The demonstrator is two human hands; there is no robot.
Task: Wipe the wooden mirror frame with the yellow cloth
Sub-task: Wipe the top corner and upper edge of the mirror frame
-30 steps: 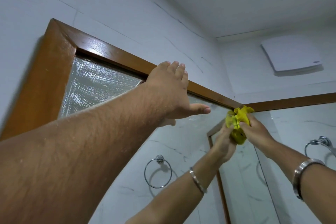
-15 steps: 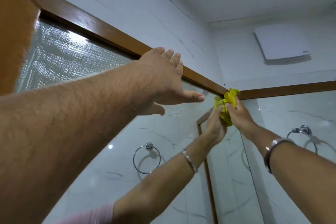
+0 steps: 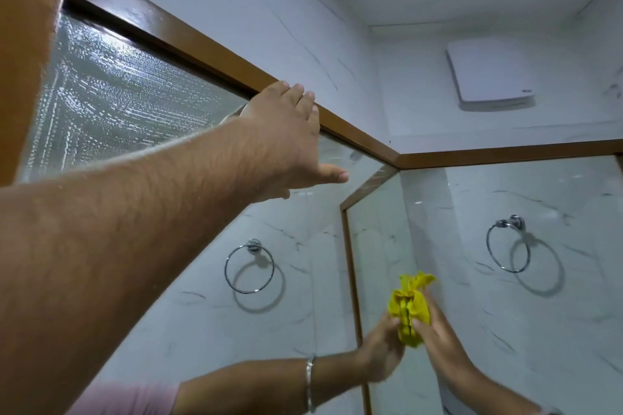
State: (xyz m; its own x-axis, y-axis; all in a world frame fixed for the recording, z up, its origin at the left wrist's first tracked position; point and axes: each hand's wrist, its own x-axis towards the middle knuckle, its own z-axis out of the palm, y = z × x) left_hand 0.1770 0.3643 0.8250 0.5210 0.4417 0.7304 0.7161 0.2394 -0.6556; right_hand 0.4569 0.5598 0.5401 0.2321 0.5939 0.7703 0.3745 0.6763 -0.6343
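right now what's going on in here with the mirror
A person is cleaning a wall mirror. Their left hand is stretched up, open, with the fingers resting on the top rail of the wooden mirror frame. Their right hand grips a bunched yellow cloth lower down, pressed against the glass by the room corner, well below the top rail. The upper left of the glass looks streaked and wet.

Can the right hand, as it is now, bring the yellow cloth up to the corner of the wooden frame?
Probably yes. The right hand holds the yellow cloth below the corner of the wooden frame, with only bare mirror glass between them. The left hand rests on the top rail further left, clear of that path.
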